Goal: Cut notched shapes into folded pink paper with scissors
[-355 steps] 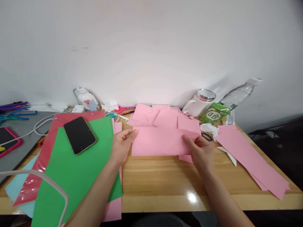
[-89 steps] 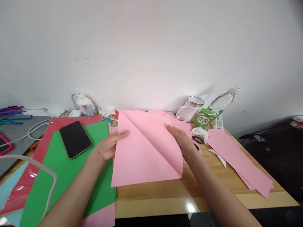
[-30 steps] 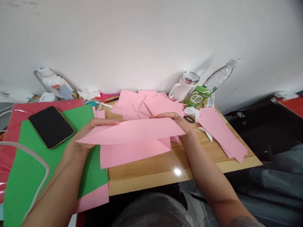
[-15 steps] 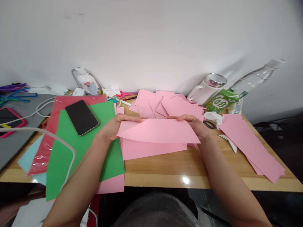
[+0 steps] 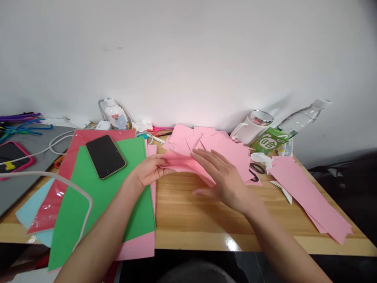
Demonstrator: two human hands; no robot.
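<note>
A folded pink sheet of paper [image 5: 184, 163] is pinched at its left end by my left hand [image 5: 150, 169], just above the wooden table. My right hand [image 5: 220, 177] is open at the sheet's other end, its fingers stretched out over it; whether they touch the paper I cannot tell. Behind both hands lies a loose pile of cut pink paper pieces [image 5: 235, 151]. Black scissor handles [image 5: 255, 169] poke out at the pile's right side.
Green sheets [image 5: 79, 204], a red plastic-covered sheet [image 5: 50, 208] and a phone [image 5: 106, 157] lie at left, crossed by a white cable [image 5: 88, 200]. Pink strips [image 5: 309, 196] lie at right. A white mug [image 5: 250, 131], green carton [image 5: 269, 140] and clear bottle [image 5: 303, 120] stand behind.
The pink paper, earlier held broad side up by both hands, is now folded and narrower, in my left hand. My right hand has moved inward and its fingers have opened.
</note>
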